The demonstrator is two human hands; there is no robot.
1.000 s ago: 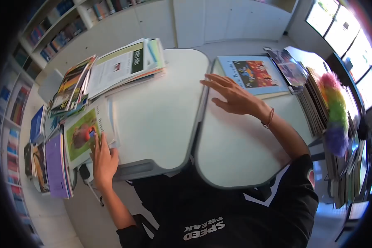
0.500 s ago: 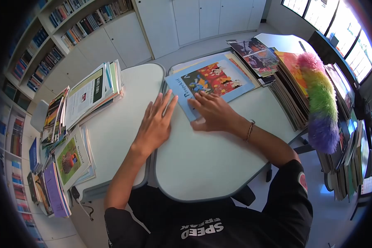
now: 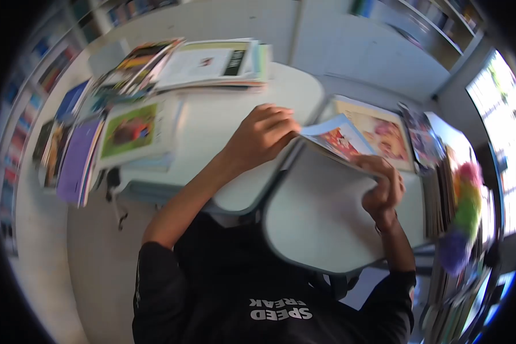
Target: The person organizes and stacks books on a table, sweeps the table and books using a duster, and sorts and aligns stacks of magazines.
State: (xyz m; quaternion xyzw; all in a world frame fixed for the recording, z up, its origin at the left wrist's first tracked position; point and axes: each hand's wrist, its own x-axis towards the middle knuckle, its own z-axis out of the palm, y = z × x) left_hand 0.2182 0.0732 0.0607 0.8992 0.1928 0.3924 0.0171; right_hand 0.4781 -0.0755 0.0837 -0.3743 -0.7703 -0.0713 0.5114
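Note:
A thin light-blue picture magazine is lifted off the table and tilted, held between my two hands. My left hand is closed on its left corner, fingers curled. At the opposite edge my right hand grips it, with the fingers bent over the top side. Behind it on the table lies a cream-coloured magazine with a pinkish picture on its cover. The lower face of the held magazine is mostly hidden from me.
Magazine stacks stand at the far left, beside a green-and-cream magazine and a purple one. A rainbow fluffy duster lies over piles at the right. A gap runs between the two white tabletops.
The blue magazine has come up off the pile, uncovering the cream one. Both hands, flat before, are now closed on it. My view has swung to the left.

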